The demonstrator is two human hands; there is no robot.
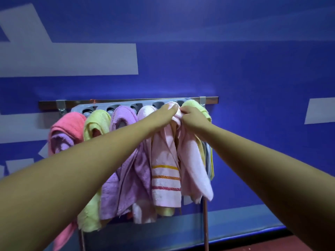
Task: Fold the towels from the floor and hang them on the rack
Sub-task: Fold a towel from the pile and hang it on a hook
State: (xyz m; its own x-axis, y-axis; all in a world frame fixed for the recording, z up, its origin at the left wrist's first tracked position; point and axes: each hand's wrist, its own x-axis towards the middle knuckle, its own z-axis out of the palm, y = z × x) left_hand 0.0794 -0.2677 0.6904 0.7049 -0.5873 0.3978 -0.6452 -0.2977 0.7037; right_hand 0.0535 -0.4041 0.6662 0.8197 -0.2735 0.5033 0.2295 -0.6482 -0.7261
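The pink striped towel [165,171] hangs from the grey rack [101,108], its top bunched at a slot. A coral towel [68,124], a lime towel [97,120] and a lilac towel [123,116] hang to its left.

Blue wall [235,60], pale grey patches [68,58]

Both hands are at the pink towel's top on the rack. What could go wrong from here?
The pink towel is bunched at the grey rack; released early by the left hand and right hand, it may slip off. The right hand crowds the lime towel beside it and might dislodge it.
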